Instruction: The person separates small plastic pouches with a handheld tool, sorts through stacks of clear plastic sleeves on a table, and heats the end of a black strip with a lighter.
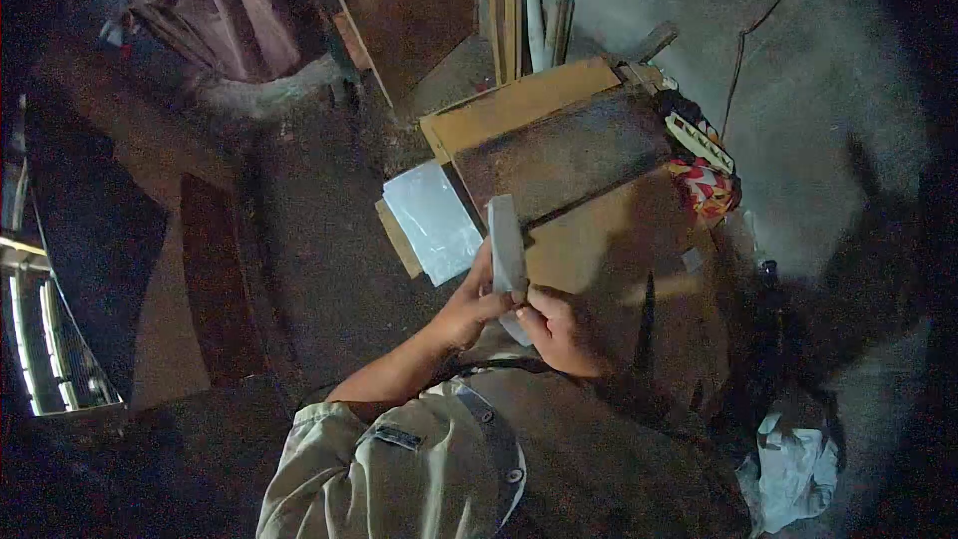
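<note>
A pale, translucent strip point(507, 240), perhaps folded plastic or paper, stands upright in front of my chest. My left hand point(467, 307) is closed around its left side, with the thumb across its face. Lower down on the right, my right hand point(561, 334) pinches the strip's edge near the left thumb. The lower end of the strip shows beneath the two hands. Just beyond my left hand, a stack of clear plastic sheets or bags point(434, 220) lies on a piece of brown cardboard point(399, 240).
Ahead is a cardboard-covered surface point(529, 105) bearing a dark flat board point(569, 160). A power strip point(699, 143) and red patterned cloth point(705, 190) lie at its right end. Wooden strips point(505, 20) lean behind it. A white plastic bag point(793, 469) sits at lower right.
</note>
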The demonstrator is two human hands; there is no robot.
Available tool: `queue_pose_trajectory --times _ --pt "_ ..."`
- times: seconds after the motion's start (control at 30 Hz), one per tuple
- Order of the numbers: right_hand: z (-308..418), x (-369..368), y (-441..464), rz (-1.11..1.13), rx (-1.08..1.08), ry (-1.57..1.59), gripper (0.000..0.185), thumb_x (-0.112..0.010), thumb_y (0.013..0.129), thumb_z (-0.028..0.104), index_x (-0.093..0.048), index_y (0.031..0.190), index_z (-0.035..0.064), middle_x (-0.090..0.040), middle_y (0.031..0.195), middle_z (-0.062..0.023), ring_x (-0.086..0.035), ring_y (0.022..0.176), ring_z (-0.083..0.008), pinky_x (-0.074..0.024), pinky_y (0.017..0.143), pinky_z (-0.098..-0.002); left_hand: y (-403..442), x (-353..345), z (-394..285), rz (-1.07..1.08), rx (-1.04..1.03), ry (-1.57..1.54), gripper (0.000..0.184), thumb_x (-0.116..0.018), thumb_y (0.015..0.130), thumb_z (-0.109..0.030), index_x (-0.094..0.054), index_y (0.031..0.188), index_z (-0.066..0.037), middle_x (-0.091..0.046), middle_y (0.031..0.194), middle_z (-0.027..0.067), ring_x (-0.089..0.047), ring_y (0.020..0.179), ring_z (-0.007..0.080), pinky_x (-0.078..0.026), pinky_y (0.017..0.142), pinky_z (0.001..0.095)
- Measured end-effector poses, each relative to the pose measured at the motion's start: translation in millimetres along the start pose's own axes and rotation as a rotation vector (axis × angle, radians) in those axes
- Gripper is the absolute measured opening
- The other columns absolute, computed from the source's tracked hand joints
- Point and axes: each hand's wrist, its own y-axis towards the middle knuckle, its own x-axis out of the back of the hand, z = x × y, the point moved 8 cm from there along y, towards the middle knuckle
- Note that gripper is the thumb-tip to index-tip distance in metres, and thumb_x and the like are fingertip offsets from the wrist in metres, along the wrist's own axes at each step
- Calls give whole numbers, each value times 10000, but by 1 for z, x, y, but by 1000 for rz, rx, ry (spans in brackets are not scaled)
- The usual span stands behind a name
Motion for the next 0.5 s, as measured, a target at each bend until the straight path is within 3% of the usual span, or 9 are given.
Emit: queue_pose_trajectory --times 0.03,0.07,0.13,0.2,0.27,0.3,0.37,0.43,0.5 --pt "-3 -1 0 17 -40 56 76 -540 808 55 -507 794 -12 -485 660 -140 -518 593 -248 -410 564 -328 -2 4 6 18 24 -84 877 -606 711 -80 -105 1430 -114 -341 1339 88 -352 1208 223 -316 981 352" --pt "-2 -2 0 21 -38 54 76 -540 808 55 -507 794 -12 -485 660 -140 -518 593 -248 -410 564 -328 -2 6 8 16 21 -87 877 -606 711 -80 -105 1430 -114 -341 1339 88 -352 1208 223 -316 981 352" --pt "-3 0 1 -25 -75 305 62 -518 825 45 -518 826 -16 -468 645 -115 -479 579 -169 -400 559 -306 -1 17 11 -70 40 -75 787 -580 717 -66 -186 1397 -101 -424 1224 97 -432 1116 210 -356 936 326" --pt "1 1 1 -46 -20 306 63 -496 837 35 -529 855 -15 -452 647 -76 -430 587 -114 -387 554 -283 -1 30 14 -115 44 -72 744 -567 720 -58 -226 1380 -95 -465 1167 101 -471 1070 204 -376 913 313" --pt "-11 1 -2 -101 -89 291 70 -487 854 45 -525 849 -13 -434 656 -50 -406 588 -105 -371 551 -262 -5 51 32 -203 217 32 574 -556 747 -61 -352 1283 -52 -521 1036 78 -514 936 180 -421 821 310" --pt "-10 3 0 -92 2 198 78 -489 868 56 -515 840 -12 -419 667 -31 -385 598 -87 -344 541 -246 -8 46 28 -314 203 -63 404 -534 812 -97 -414 1187 -11 -537 925 62 -504 778 155 -435 695 303" --pt "-16 4 -1 -142 -28 228 83 -491 875 62 -511 838 -9 -403 656 -28 -375 595 -79 -333 534 -242 1 80 58 -300 83 34 363 -521 840 -122 -431 1169 0 -545 915 73 -504 750 153 -434 651 306" --pt "-21 6 -2 -190 -57 257 89 -492 882 69 -506 836 -6 -386 645 -25 -365 593 -70 -322 526 -238 -5 67 44 -410 134 -74 284 -469 902 -185 -499 1090 24 -575 928 117 -548 751 169 -441 575 298" --pt "-27 17 -3 -316 -78 257 90 -488 896 74 -502 837 7 -352 633 22 -339 588 -49 -297 513 -218 -7 49 21 -409 86 -110 293 -459 907 -200 -499 1089 26 -580 935 123 -564 774 183 -458 586 305"
